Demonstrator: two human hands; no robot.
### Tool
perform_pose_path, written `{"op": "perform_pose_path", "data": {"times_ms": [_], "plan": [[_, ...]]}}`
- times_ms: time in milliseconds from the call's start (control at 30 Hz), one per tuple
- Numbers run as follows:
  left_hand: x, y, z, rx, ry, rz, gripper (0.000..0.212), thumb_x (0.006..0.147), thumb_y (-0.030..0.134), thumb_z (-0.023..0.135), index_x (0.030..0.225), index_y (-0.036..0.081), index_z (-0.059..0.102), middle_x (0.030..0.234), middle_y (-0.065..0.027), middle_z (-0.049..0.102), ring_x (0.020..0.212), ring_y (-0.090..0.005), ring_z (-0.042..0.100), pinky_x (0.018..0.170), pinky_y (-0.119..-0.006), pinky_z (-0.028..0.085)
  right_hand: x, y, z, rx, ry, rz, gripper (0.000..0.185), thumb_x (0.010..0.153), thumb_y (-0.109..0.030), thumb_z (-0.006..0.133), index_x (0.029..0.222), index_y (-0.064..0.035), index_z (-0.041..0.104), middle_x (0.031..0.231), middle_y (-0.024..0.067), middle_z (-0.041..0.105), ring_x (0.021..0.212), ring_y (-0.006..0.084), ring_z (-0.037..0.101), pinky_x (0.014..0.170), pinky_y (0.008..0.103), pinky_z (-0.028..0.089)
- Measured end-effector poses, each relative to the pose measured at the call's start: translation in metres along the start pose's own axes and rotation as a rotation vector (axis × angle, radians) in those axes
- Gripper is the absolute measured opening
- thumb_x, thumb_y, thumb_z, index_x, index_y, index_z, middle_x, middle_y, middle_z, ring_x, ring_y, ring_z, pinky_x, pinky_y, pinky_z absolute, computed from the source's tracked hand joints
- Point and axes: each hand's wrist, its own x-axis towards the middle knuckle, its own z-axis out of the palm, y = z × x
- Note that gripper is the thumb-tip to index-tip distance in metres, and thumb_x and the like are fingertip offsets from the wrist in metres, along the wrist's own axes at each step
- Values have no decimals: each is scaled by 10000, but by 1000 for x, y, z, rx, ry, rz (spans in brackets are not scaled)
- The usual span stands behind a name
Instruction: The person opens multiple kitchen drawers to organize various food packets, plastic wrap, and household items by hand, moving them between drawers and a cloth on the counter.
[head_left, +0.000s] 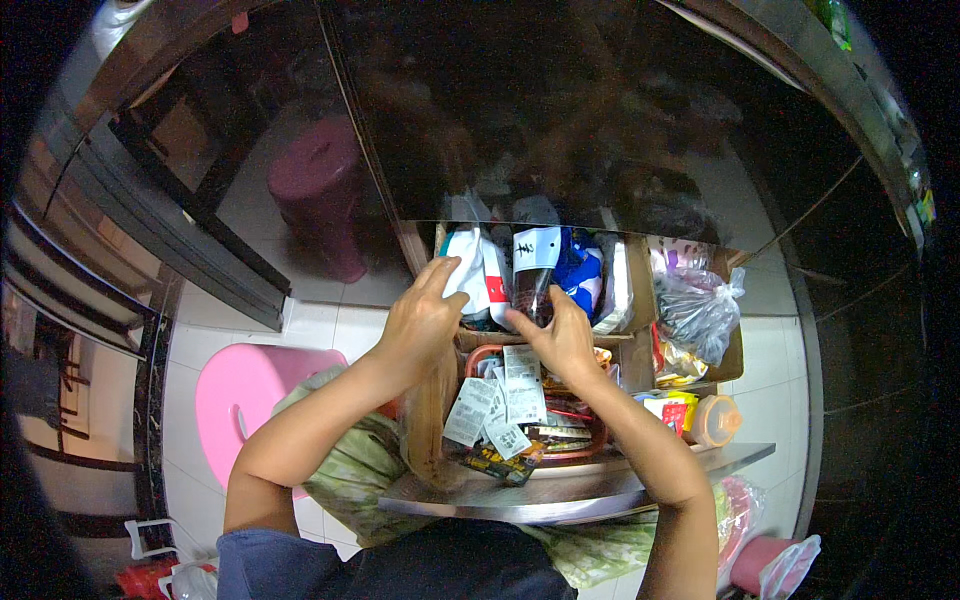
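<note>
An opened drawer of cardboard boxes and packets lies before me. My right hand (561, 334) has its thumb and fingers on either side of a dark packet (532, 285) with a pale printed header. My left hand (424, 315) is at the left side of a white and red package (478, 270), fingers apart; its fingertips overlap the package edge. Right of the dark packet sits a blue packet (581, 262), then a white pack (616, 289) in the same cardboard box (643, 285). Nearer me, paper slips (523, 386) lie on a red-orange basket (474, 364).
The drawer front (540, 511) curves close to my body. On the right are a tied plastic bag (701, 311) and an orange-lidded container (716, 420). A pink stool (240, 405) stands left; a dark glossy panel (562, 112) rises beyond the drawer.
</note>
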Motion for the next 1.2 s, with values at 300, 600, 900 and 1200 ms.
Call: {"op": "perform_pose_path", "data": {"times_ms": [300, 600, 900, 1200], "plan": [[-4, -11, -5, -111, 24, -23, 252, 686, 7, 692, 934, 17, 646, 1222, -229, 489, 1167, -388, 465, 947, -415, 425, -4, 56, -4, 453, 112, 187, 192, 855, -148, 585, 929, 30, 574, 679, 107, 618, 546, 136, 523, 534, 292, 436], [-15, -14, -29, -78, -67, -276, 529, 726, 178, 721, 1184, 34, 499, 1067, -188, 565, 968, -372, 563, 800, -421, 471, -43, 22, -26, -68, -417, -43, 363, 861, -351, 598, 721, -20, 648, 712, 208, 626, 656, 363, 614, 653, 432, 473], [-19, -14, -35, 29, -203, -300, 462, 714, 255, 724, 1088, 48, 549, 904, -173, 635, 825, -369, 609, 699, -441, 486, -65, 30, 29, -398, -641, 3, 862, 689, -215, 760, 1339, 69, 269, 1170, 305, 507, 1077, 411, 527, 904, 406, 451], [-21, -18, -40, 72, -64, -301, 287, 747, 260, 700, 929, 56, 612, 836, -131, 641, 746, -306, 628, 655, -403, 489, -62, 49, -30, 579, -785, 461, 360, 799, -62, 681, 1123, -13, 532, 1010, 79, 642, 916, 141, 599, 819, 271, 464]]}}
